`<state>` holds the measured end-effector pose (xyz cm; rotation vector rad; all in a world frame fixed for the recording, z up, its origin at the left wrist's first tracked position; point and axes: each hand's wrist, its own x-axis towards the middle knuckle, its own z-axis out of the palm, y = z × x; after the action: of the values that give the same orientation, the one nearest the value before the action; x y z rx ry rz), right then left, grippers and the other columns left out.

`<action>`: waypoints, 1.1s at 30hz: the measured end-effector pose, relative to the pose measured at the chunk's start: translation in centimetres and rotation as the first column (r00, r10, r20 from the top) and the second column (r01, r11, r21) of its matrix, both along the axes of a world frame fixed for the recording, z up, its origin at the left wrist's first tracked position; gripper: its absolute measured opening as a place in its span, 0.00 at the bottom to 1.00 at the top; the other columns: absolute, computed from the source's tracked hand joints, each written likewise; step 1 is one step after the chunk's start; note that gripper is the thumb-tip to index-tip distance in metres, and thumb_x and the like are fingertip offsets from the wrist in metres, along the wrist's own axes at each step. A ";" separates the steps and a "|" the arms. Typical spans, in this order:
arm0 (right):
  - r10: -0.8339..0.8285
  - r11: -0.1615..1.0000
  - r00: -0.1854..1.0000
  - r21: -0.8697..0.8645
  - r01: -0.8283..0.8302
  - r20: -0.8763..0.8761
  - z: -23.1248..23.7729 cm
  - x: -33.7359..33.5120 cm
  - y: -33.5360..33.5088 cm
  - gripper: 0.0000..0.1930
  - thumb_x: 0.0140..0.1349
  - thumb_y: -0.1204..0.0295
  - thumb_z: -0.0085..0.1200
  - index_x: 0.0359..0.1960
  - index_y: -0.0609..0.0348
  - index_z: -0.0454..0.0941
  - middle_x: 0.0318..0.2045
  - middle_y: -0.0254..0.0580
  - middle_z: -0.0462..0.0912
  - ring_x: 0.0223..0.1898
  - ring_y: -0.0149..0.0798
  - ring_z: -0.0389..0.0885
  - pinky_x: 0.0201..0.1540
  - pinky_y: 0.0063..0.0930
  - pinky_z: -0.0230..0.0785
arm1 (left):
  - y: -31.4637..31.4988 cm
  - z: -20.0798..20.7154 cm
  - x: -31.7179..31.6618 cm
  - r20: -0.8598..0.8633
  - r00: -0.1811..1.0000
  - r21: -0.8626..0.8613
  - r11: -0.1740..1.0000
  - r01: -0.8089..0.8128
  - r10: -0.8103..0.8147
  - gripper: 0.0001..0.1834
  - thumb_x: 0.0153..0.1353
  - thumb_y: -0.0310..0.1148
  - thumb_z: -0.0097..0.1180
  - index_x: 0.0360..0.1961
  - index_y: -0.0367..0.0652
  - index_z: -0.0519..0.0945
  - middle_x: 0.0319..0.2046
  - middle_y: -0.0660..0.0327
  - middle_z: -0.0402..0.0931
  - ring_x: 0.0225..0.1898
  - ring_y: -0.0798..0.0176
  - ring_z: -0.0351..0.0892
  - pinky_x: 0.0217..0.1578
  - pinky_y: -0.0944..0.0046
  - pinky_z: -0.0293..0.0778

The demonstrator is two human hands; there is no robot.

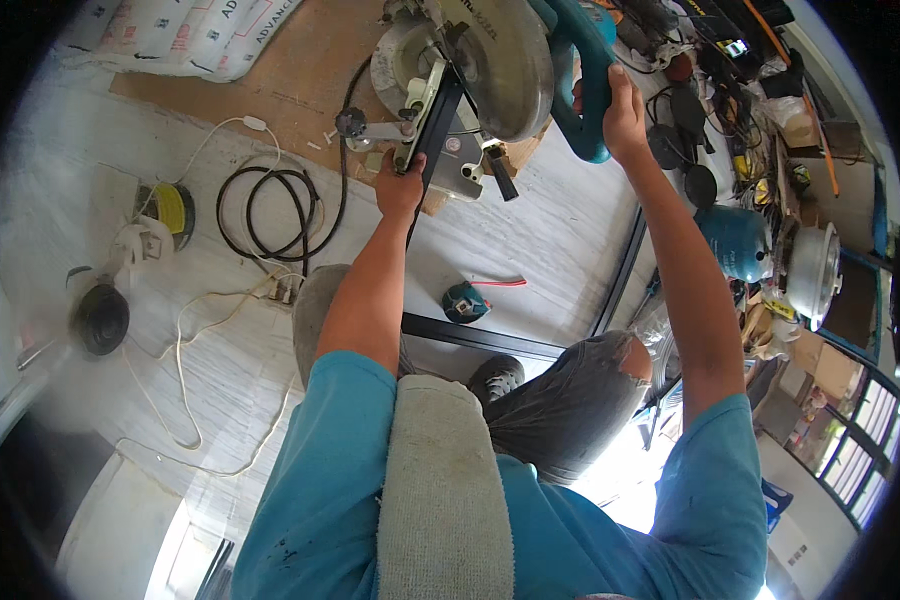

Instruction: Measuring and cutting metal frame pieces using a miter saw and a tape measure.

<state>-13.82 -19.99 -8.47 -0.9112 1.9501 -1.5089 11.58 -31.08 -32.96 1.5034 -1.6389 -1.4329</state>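
Note:
A cut-off saw with a large grey blade guard (515, 75) stands at the top of the head view. My right hand (625, 115) is wrapped round its teal handle (590, 95). My left hand (400, 185) grips a black metal bar (436, 130) near its end. That bar lies along the saw's pale clamp (417, 110) and runs under the guard. Where the blade meets the bar is hidden. Below the saw, a teal and black tape measure (466, 302) rests on the floor with a short red strip beside it.
A black cable (253, 215) coils left of the saw, with white cords trailing nearby. A dark metal frame (510, 341) crosses the floor before my legs. White sacks (190, 35) lie at upper left. Tools, a blue tank (735, 243) and a white pot (812, 275) crowd the right side.

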 end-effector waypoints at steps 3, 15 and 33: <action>0.009 1.000 1.000 -0.024 -0.009 0.017 0.0 0.2 0.0 0.26 0.70 0.48 0.35 0.36 0.62 0.71 0.25 0.41 0.77 0.25 0.32 0.76 0.31 0.27 0.70 | -0.3 -1.0 0.2 0.022 1.000 0.003 1.000 0.012 -0.012 0.20 0.58 0.38 0.62 0.48 0.37 0.76 0.39 0.58 0.81 0.42 0.63 0.79 0.43 0.64 0.70; -0.025 0.999 1.000 -0.045 0.025 0.007 -2.2 0.3 0.5 0.27 0.69 0.48 0.34 0.36 0.64 0.72 0.26 0.42 0.78 0.26 0.33 0.77 0.32 0.28 0.70 | 0.1 1.3 0.1 0.025 1.000 0.007 1.000 0.011 -0.011 0.23 0.58 0.40 0.62 0.50 0.36 0.75 0.42 0.54 0.81 0.44 0.56 0.79 0.45 0.61 0.70; -0.037 0.997 0.997 0.061 0.042 -0.074 3.7 -0.7 -1.7 0.27 0.68 0.48 0.35 0.36 0.62 0.73 0.25 0.42 0.80 0.24 0.34 0.78 0.30 0.29 0.72 | 0.2 2.1 0.0 0.089 0.996 -0.008 1.000 0.029 -0.029 0.27 0.57 0.44 0.62 0.51 0.34 0.74 0.43 0.51 0.80 0.45 0.52 0.80 0.45 0.59 0.71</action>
<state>-14.48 -21.64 -4.80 -0.9173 2.0661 -1.4471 11.56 -30.92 -30.83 1.5652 -1.7243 -1.3898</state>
